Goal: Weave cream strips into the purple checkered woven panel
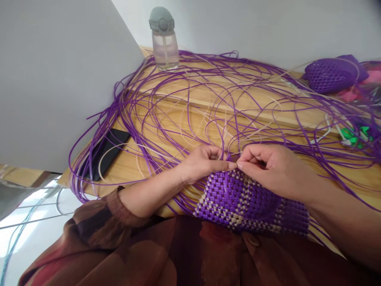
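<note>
Roughly mid-weave, I'd judge. Far left: dark phone (105, 153) flat on the wooden table (131, 169), water bottle (163, 39) upright at the back. Loose strands (208, 91), purple plus a few cream, sprawl over most of the table, unwoven, so plenty is left. Left hand (202, 163) is pinched on a purple strand (228, 158) at the top edge of the woven panel (247, 200). Right hand (274, 167) pinches the same spot, fingertips touching. Panel lies at the near table edge, over the lap, with several purple-and-cream rows closed. Far right: purple mesh piece (331, 73) and green clips (354, 135), untouched.
</note>
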Demonstrator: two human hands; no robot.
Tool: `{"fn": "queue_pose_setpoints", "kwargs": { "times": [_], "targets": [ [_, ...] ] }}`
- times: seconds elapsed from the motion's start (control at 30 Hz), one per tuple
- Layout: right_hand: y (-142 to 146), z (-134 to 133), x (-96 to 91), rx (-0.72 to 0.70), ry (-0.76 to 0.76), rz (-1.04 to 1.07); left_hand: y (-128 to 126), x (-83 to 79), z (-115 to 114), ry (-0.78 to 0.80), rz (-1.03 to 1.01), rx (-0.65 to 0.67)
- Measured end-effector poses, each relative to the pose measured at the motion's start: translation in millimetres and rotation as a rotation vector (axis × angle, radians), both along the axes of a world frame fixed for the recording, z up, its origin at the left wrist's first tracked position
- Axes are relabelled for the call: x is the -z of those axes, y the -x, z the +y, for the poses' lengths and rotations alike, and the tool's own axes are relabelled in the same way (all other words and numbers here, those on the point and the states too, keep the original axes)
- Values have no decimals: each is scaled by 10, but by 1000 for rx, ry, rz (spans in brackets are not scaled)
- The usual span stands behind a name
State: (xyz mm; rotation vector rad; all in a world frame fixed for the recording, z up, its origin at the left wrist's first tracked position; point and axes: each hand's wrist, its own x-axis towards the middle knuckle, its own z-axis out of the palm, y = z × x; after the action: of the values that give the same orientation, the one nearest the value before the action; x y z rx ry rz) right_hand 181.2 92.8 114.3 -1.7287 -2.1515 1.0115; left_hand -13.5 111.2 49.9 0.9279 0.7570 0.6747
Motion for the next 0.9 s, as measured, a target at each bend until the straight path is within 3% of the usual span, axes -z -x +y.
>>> {"fn": "queue_pose_setpoints", "kwargs": {
  "times": [0.2, 0.27, 0.37, 0.43, 0.6, 0.8, 0.9],
  "targets": [
    [-112, -71, 9, 10, 3, 59, 20, -2, 23, 66, -6, 75],
    [-139, -132, 12, 6, -77, 27, 32, -9, 35, 16, 27, 80],
    [-135, -316, 35, 4, -314, -81, 45, -9, 50, -42, 94, 70],
    [-110, -488, 78, -51, -437, -136, 48, -3, 55, -57, 102, 74],
    [-62, -782, 188, -298, -569, -207, 40, 34, 50, -82, 112, 86],
    [-230, -670, -51, -286, -920, -349, 31, 121, 42, -148, 138, 108],
    [-306, -621, -203, -485, -865, -420, 39, 132, 42, -208, 185, 100]
  ]
}}
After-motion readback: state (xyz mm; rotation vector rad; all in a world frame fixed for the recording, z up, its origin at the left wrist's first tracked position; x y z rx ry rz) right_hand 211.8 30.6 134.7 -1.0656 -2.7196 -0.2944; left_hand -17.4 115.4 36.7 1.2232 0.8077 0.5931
